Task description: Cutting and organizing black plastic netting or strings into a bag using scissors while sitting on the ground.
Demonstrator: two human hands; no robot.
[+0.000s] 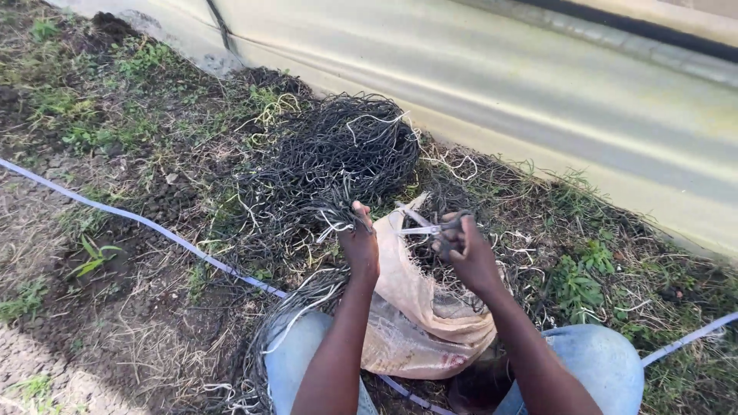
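Landmark for all positions: the beige woven sack (415, 307) lying across the lap, between the two blue-jeaned knees (296, 350).

**Layout, left to right**
- Far left of the sack: pale blue flat tape (138, 219), running diagonally over bare soil and dry grass.
- Above and left of the sack: tangled heap of thin dark cords (330, 161) with a few white strands mixed in.
- At the sack's upper left edge: left hand (360, 244).
- Above the sack's top edge: small metal scissors (427, 228).
- At the sack's upper right: right hand (465, 250).
- Beyond the sack: pale plastic sheet wall (538, 84).

**Step in hand (judged): cutting cord at the sack's top edge**
- Keep the strand taut between the pinch and the blades.
- Cut close to the pinch, blades square to the strand.
- Keep the sack cloth and the left thumb clear of the blade tips.
- Take one strand at a time; avoid snagging the heap.

**Pose and grip**
- Left: forearm rising from the lap, wrist straight, fingers clenched on a small bunch of cords, thumb uppermost.
- Right: forearm angled inward, fingers through the scissor loops, grasping the scissors; blades pointing left and slightly parted.
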